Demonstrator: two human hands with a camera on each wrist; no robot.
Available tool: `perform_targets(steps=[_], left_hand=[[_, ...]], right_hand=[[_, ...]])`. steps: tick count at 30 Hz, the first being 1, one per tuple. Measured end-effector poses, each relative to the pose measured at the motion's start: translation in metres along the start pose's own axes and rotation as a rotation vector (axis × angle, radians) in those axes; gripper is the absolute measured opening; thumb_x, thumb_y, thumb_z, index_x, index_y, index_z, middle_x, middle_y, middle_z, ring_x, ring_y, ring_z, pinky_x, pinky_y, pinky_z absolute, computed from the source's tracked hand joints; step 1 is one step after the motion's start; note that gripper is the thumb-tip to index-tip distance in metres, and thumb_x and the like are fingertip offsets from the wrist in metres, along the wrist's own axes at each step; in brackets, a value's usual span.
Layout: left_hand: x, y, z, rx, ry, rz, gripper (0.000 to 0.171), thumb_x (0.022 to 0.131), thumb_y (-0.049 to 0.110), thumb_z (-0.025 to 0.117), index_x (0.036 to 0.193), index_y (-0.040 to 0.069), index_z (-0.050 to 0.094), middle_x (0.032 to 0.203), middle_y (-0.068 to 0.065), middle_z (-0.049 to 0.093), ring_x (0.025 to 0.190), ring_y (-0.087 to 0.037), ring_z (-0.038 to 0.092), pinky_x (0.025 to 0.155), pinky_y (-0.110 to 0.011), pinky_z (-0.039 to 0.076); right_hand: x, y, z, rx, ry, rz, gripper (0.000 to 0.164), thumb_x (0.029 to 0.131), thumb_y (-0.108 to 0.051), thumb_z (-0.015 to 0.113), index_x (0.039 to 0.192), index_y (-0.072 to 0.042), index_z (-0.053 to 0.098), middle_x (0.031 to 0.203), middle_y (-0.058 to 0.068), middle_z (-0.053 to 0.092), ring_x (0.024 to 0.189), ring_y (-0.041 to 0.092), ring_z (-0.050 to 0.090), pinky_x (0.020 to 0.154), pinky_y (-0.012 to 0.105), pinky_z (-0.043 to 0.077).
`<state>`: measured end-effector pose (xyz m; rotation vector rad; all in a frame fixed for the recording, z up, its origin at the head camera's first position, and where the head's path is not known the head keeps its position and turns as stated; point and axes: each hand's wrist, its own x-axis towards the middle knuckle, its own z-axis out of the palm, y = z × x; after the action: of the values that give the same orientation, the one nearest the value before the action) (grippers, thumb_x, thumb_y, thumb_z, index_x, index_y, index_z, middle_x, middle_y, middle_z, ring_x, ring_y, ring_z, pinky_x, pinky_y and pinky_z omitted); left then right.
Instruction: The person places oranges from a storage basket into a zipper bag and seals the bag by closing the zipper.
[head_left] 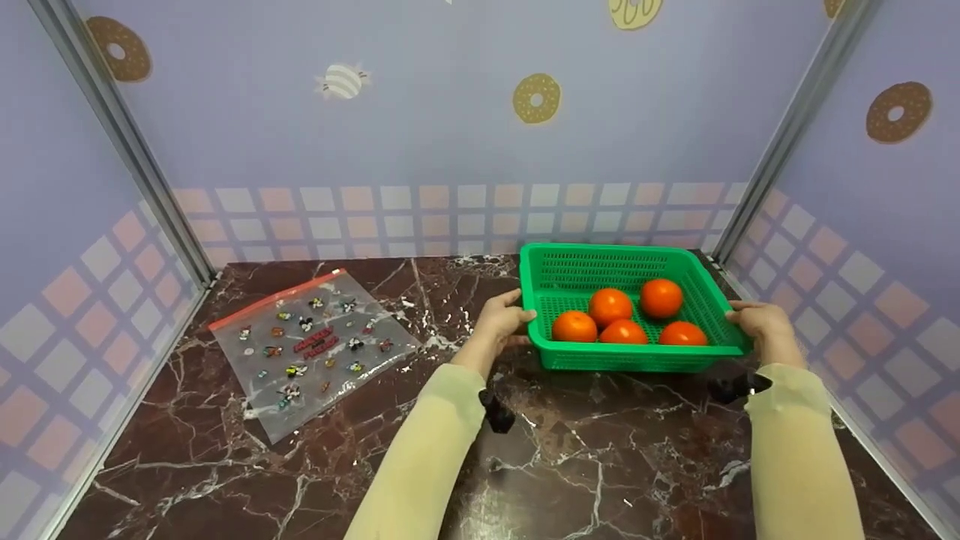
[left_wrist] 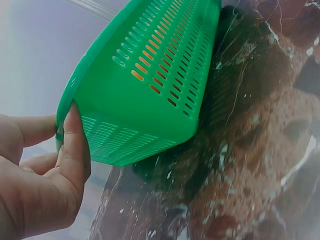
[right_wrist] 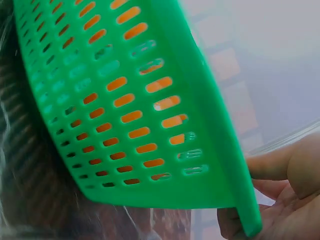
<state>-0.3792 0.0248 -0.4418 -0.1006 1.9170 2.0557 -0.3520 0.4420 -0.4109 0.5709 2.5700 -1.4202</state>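
A green plastic basket [head_left: 637, 360] with slotted walls stands at the right of the table, and several round orange fruits [head_left: 610, 307], which look like tangerines, lie inside it. My left hand [head_left: 499, 322] grips the basket's left rim, thumb on top and fingers beneath. On the opposite side, my right hand [head_left: 766, 330] pinches the right rim near the front corner. The left wrist view has the left hand [left_wrist: 45, 185] holding the rim from outside. Through the slots in the right wrist view, orange patches of fruit show. Whether the basket's base touches the table I cannot tell.
A clear zip bag [head_left: 311, 352] with a red-orange zip strip and small cartoon prints lies flat on the left of the dark marbled table [head_left: 555, 480]. Patterned walls [head_left: 442, 150] close off the back and both sides, with metal corner posts.
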Motion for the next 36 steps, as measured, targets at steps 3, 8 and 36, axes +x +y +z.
perform_targets(steps=[3, 8, 36], left_hand=[[-0.005, -0.003, -0.012, -0.022, -0.028, 0.002, 0.071, 0.101, 0.002, 0.062, 0.163, 0.012, 0.03, 0.146, -0.023, 0.058, 0.13, -0.038, 0.062, 0.062, -0.026, 0.06], [-0.013, -0.007, -0.033, -0.042, -0.036, 0.02, 0.071, 0.101, 0.003, 0.062, 0.163, 0.012, 0.03, 0.148, -0.024, 0.056, 0.133, -0.039, 0.06, 0.063, -0.027, 0.06], [-0.069, -0.013, -0.132, -0.023, -0.036, 0.061, 0.078, 0.1, -0.003, 0.058, 0.166, 0.014, 0.021, 0.122, -0.019, 0.06, 0.09, -0.018, 0.069, 0.061, -0.029, 0.061]], right_hand=[[-0.004, 0.003, 0.009, 0.097, -0.014, -0.011, 0.06, 0.107, -0.016, 0.05, 0.161, -0.004, 0.026, 0.163, 0.029, 0.028, 0.096, 0.01, 0.065, 0.085, 0.023, 0.056], [-0.011, 0.005, 0.024, 0.258, -0.085, -0.052, 0.063, 0.107, -0.013, 0.051, 0.162, -0.002, 0.023, 0.119, 0.006, 0.061, 0.078, -0.002, 0.063, 0.075, 0.021, 0.058], [-0.043, -0.021, 0.107, 0.279, -0.198, -0.25, 0.067, 0.105, -0.004, 0.051, 0.163, -0.001, 0.02, 0.144, 0.024, 0.044, 0.093, 0.003, 0.063, 0.08, 0.022, 0.056]])
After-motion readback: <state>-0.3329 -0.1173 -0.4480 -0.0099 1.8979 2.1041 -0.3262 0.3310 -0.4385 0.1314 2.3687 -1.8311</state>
